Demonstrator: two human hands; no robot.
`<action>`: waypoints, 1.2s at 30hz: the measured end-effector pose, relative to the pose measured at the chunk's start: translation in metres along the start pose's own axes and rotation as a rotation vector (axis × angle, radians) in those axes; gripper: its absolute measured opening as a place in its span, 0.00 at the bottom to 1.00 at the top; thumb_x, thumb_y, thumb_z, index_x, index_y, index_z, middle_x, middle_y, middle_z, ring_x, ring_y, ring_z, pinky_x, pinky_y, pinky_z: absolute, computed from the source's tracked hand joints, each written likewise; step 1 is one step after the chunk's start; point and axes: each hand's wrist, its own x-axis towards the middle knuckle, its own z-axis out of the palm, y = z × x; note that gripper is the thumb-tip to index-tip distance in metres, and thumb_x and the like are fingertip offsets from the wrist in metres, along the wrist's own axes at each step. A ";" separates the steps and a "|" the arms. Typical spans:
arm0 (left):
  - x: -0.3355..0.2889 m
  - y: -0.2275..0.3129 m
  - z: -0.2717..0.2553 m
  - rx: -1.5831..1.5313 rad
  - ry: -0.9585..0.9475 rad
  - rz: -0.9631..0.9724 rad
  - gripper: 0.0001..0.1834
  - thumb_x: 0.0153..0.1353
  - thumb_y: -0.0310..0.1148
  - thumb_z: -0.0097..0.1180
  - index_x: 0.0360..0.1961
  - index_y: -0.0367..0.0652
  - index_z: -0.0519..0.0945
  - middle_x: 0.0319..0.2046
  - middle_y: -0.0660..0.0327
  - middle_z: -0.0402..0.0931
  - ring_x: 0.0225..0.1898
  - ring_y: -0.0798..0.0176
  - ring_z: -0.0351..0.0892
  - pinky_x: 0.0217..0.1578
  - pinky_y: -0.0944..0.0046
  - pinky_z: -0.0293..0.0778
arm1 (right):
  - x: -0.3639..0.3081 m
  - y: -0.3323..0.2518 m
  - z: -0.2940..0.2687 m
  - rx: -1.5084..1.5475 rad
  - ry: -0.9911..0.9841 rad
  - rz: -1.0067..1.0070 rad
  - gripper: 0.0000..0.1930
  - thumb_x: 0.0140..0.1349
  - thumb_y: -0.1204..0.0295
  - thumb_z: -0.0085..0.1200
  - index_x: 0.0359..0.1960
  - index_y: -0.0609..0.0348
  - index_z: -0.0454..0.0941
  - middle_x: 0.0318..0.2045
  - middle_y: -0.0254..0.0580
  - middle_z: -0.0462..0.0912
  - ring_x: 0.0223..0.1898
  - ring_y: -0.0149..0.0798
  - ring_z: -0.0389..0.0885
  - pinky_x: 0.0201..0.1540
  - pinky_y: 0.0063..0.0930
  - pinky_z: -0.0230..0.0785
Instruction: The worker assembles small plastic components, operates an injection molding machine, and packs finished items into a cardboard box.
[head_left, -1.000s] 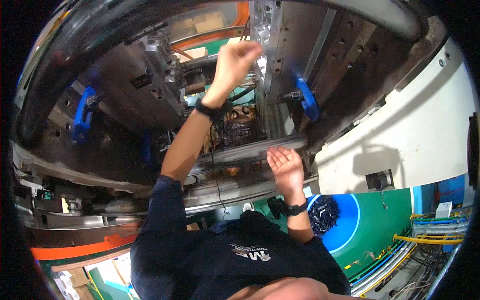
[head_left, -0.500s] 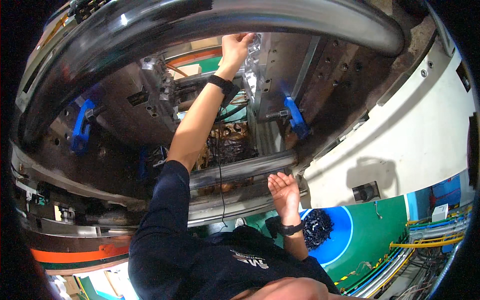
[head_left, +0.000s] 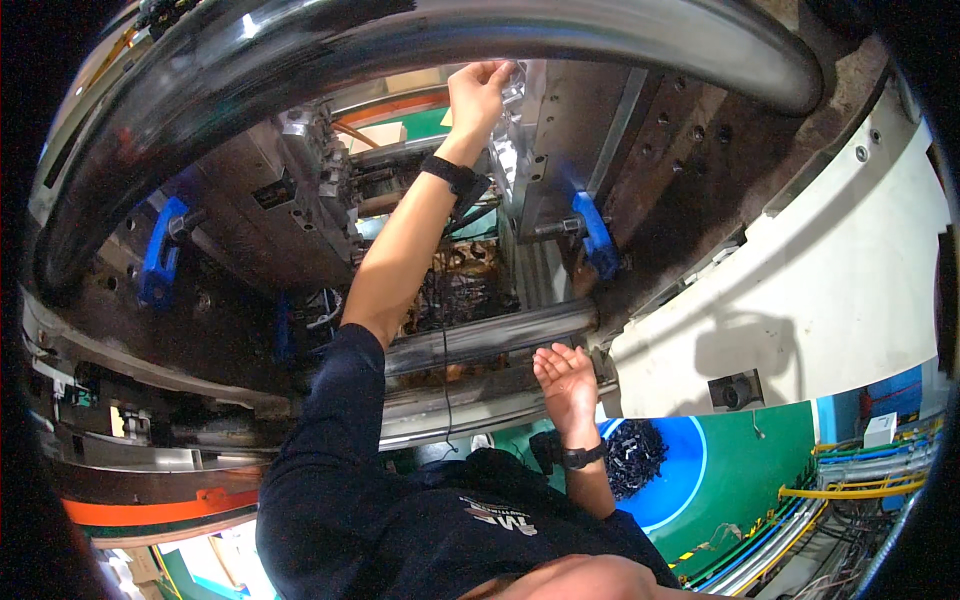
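My left hand (head_left: 478,97) is raised between two steel mould halves, at the bright metal face of the right mould half (head_left: 552,135). Its thumb and fingers are pinched together there; what they grip, if anything, is too small to make out. Facing it stands the left mould half (head_left: 285,185). Lower down, my right hand (head_left: 567,385) is held palm up with its fingers stretched out, close to the lower steel bar (head_left: 500,335). I see no object in its palm. Both wrists wear black bands.
A thick black curved bar (head_left: 430,40) crosses above my left hand. Blue clamps (head_left: 597,235) flank the moulds. A dark cable (head_left: 445,370) hangs by my left arm. A blue tub (head_left: 685,470) of black pieces stands on the green floor, beside a white machine panel (head_left: 830,300).
The view has shifted slightly. My left hand stays pinched at the right mould half, and my right hand keeps its open, palm-up pose.
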 end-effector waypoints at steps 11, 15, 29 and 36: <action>-0.023 -0.001 0.010 0.129 0.193 0.176 0.14 0.64 0.38 0.57 0.37 0.37 0.85 0.38 0.53 0.81 0.43 0.59 0.76 0.45 0.59 0.71 | -0.003 0.005 0.000 -0.026 0.002 0.016 0.22 0.73 0.55 0.37 0.47 0.64 0.72 0.43 0.55 0.82 0.46 0.48 0.81 0.54 0.39 0.72; -0.031 0.014 0.005 0.367 0.134 0.303 0.17 0.69 0.39 0.50 0.42 0.37 0.85 0.48 0.53 0.77 0.52 0.57 0.74 0.51 0.61 0.69 | -0.004 0.008 -0.001 -0.036 0.010 0.026 0.22 0.73 0.55 0.37 0.47 0.64 0.72 0.43 0.54 0.82 0.46 0.48 0.81 0.54 0.39 0.72; -0.196 0.108 -0.056 0.311 -0.514 0.307 0.05 0.54 0.23 0.61 0.34 0.36 0.81 0.30 0.54 0.79 0.34 0.52 0.80 0.37 0.59 0.75 | 0.014 -0.019 0.059 0.164 -0.145 -0.027 0.23 0.72 0.54 0.41 0.50 0.66 0.71 0.50 0.59 0.78 0.55 0.52 0.76 0.60 0.43 0.68; -0.291 0.063 -0.063 0.365 -0.822 0.443 0.09 0.47 0.27 0.65 0.33 0.45 0.83 0.37 0.64 0.77 0.45 0.56 0.75 0.50 0.55 0.66 | 0.017 -0.017 0.080 0.082 -0.161 -0.050 0.23 0.74 0.54 0.34 0.48 0.64 0.71 0.53 0.58 0.77 0.52 0.46 0.78 0.59 0.36 0.68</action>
